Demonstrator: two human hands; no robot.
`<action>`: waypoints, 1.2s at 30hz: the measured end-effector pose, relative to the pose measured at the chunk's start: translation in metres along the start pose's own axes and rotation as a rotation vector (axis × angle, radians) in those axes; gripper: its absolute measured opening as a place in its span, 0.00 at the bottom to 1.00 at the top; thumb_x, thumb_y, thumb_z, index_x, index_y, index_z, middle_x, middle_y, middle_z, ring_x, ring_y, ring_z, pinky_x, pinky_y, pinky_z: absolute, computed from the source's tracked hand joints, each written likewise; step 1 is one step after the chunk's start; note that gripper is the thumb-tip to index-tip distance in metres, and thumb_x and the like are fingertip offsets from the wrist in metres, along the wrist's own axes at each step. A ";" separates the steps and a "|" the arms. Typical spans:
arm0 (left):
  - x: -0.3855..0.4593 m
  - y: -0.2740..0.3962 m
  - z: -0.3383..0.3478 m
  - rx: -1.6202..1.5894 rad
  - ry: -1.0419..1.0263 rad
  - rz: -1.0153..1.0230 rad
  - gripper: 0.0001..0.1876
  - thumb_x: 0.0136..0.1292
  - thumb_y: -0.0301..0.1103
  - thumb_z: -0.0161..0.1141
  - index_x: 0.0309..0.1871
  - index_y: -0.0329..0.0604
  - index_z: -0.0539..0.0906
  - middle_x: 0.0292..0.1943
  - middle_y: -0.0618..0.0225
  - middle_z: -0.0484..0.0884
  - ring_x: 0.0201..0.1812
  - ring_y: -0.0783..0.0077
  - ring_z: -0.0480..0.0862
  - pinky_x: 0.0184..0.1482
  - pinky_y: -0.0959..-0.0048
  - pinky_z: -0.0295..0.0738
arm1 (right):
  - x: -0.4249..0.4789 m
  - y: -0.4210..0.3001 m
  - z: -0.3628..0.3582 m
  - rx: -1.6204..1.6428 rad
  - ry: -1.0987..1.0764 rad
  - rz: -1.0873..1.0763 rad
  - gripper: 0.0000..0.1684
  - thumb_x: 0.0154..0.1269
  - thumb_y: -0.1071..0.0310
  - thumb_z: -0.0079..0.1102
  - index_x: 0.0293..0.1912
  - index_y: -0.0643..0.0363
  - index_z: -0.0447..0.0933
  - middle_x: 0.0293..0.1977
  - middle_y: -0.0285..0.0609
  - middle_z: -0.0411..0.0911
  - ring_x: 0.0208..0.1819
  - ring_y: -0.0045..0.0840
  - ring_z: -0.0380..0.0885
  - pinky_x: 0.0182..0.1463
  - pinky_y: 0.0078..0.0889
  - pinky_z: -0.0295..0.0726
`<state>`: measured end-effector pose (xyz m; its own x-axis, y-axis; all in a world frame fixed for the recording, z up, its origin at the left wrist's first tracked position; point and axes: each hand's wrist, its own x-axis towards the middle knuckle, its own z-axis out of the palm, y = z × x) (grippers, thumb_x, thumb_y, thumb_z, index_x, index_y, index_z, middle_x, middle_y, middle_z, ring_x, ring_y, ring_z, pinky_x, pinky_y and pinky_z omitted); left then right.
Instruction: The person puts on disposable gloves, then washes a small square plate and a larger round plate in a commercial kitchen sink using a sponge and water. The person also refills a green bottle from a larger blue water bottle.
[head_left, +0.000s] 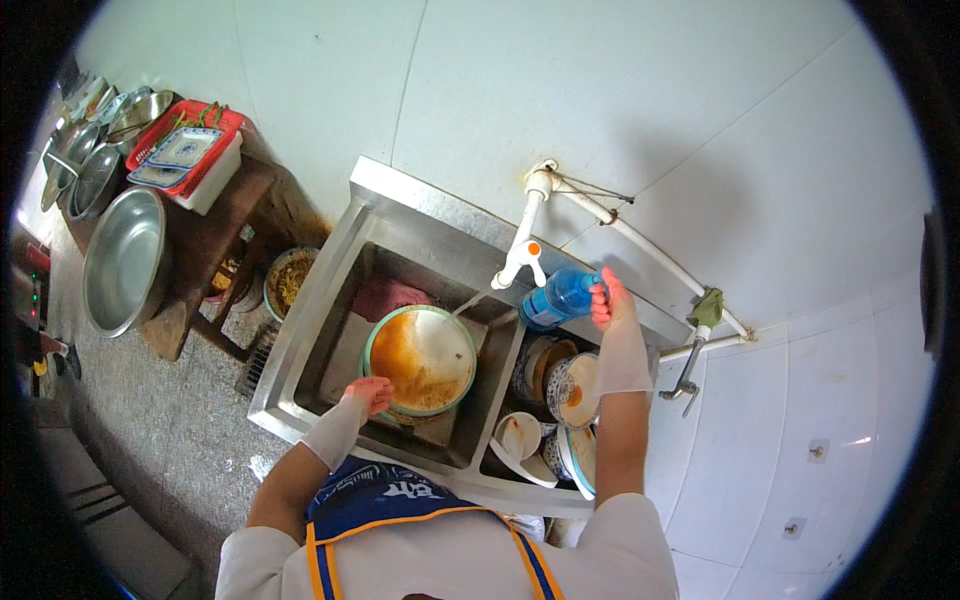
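In the left sink bowl stands a round green-rimmed basin (442, 352), its pale inside smeared with brown-orange liquid. A thin water stream (471, 301) runs into it from the white plastic tap (517, 262). My left hand (369, 395), in a clear disposable glove, grips the basin's near-left rim. A similar glove covers my right hand (613, 304), whose fingers are wrapped around the top of a blue plastic bottle (559, 296). The bottle leans over the sink's back ledge at the right. A pink cloth (390, 298) lies behind the basin.
Dirty patterned bowls (574, 390) and a white spoon-shaped dish (525, 465) crowd the right sink bowl. A wooden table (232, 199) at left bears a large metal basin (126, 262) and a red basket (232, 120). A food-waste bucket (291, 281) stands beside the steel sink (274, 397).
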<state>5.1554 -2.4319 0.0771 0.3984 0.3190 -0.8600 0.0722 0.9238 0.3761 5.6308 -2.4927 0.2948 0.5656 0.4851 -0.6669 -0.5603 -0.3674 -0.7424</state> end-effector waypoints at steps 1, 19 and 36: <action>-0.002 0.001 0.001 -0.002 0.020 0.002 0.12 0.65 0.31 0.52 0.49 0.39 0.75 0.40 0.58 0.81 0.36 0.66 0.82 0.32 0.72 0.78 | 0.000 0.012 0.004 -0.001 0.048 -0.053 0.30 0.55 0.37 0.58 0.20 0.55 0.68 0.11 0.28 0.58 0.08 0.15 0.49 0.11 0.20 0.43; -0.010 0.068 0.080 -0.021 -0.105 0.182 0.16 0.65 0.37 0.54 0.52 0.39 0.75 0.48 0.62 0.79 0.49 0.68 0.79 0.51 0.70 0.74 | -0.024 0.124 0.063 0.679 -0.438 -0.260 0.22 0.68 0.60 0.49 0.53 0.70 0.69 0.54 0.52 0.71 0.57 0.36 0.71 0.62 0.42 0.70; 0.024 0.085 0.232 0.859 0.062 1.386 0.24 0.59 0.37 0.57 0.60 0.47 0.70 0.65 0.55 0.62 0.69 0.50 0.53 0.69 0.56 0.43 | -0.007 0.172 0.162 0.705 -0.493 -0.130 0.27 0.71 0.53 0.35 0.64 0.56 0.57 0.65 0.41 0.58 0.66 0.31 0.56 0.69 0.37 0.51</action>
<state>5.3833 -2.3947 0.1687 0.5545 0.7848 0.2770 0.1783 -0.4371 0.8815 5.4324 -2.4306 0.1822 0.4157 0.8374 -0.3548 -0.8460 0.2129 -0.4888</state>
